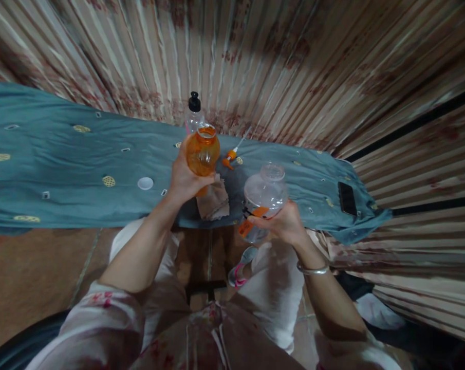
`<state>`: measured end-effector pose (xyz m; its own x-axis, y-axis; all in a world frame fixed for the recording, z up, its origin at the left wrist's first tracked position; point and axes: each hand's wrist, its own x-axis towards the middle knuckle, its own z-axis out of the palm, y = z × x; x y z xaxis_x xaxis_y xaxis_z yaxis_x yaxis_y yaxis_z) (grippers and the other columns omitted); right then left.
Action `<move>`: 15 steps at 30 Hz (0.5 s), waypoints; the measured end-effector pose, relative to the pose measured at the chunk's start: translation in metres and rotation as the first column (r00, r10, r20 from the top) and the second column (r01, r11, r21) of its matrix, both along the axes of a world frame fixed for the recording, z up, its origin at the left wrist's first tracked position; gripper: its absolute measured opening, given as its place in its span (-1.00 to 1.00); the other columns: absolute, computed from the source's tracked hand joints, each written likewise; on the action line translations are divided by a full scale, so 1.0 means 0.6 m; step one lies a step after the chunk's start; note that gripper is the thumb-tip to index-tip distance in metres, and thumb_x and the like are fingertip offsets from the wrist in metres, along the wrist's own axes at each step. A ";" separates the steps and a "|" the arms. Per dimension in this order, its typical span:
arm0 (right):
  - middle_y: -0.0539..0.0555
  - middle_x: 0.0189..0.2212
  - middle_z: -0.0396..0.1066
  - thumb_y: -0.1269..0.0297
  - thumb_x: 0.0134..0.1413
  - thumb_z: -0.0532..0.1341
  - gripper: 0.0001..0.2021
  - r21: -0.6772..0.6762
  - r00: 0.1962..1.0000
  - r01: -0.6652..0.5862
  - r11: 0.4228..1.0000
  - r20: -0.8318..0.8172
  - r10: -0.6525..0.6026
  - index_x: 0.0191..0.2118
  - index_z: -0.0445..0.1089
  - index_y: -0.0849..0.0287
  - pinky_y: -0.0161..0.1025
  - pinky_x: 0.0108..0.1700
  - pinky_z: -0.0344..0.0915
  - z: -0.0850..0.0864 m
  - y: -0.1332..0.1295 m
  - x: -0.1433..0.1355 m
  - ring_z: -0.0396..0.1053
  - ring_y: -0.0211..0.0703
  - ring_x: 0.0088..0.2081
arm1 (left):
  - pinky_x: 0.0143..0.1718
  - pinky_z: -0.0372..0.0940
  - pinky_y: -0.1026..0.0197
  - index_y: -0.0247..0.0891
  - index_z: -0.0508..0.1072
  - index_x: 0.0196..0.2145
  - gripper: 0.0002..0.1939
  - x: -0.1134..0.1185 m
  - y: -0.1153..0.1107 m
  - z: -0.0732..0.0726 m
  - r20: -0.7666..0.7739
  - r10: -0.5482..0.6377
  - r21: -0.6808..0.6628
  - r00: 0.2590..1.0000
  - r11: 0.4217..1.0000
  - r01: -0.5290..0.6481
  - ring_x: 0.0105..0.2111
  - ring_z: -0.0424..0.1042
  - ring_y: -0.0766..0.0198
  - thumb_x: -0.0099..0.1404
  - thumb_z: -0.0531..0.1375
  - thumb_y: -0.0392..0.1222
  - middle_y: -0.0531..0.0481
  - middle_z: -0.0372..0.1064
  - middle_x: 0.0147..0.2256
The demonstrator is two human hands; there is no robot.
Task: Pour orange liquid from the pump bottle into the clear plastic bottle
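From where I stand, with the view from the person's head as the only one, take the orange bottle (203, 156) as the landmark. The left hand (181, 177) is wrapped around it, fingers closed on its side, and its neck is uncapped. It stands about upright over the teal cloth (132, 128); I can't tell whether its base touches down.

To its right and nearer the person's body is the clear bottle (265, 191), gripped low around its orange label by the right hand (284, 222). Its base shows past the cloth's front edge. Its long axis runs up and away from the person, neck a little to the right; the wide lens hides how much of that is real tilt. The hands are well apart, each closed on its own bottle.

Just right of the orange bottle lies an orange pump head (229, 157), its thin tube pointing away toward the curtain (263, 61). It is beyond the clear bottle, and the left hand is the nearer one to it.

Close in front of the orange bottle is a brownish crumpled piece (215, 201); behind it, a black-capped bottle (194, 105). Off to its left lies a white disc (145, 183), and far to its right a phone (347, 198).
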<state>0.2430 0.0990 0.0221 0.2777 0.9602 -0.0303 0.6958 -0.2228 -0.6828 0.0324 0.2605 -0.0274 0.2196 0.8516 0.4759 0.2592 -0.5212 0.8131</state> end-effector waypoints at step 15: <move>0.12 -0.33 0.57 0.00 -0.32 0.44 -0.54 0.275 0.966 -0.006 0.961 -0.248 0.077 -0.27 0.48 0.19 -0.02 -0.15 0.45 -0.052 0.058 -0.010 0.49 -0.01 -0.31 | 0.21 0.19 -0.12 -0.09 0.11 0.19 0.07 0.023 0.027 -0.043 0.208 -0.170 -0.070 0.963 0.980 0.188 0.17 0.28 -0.02 -0.22 0.50 0.03 -0.11 0.24 0.15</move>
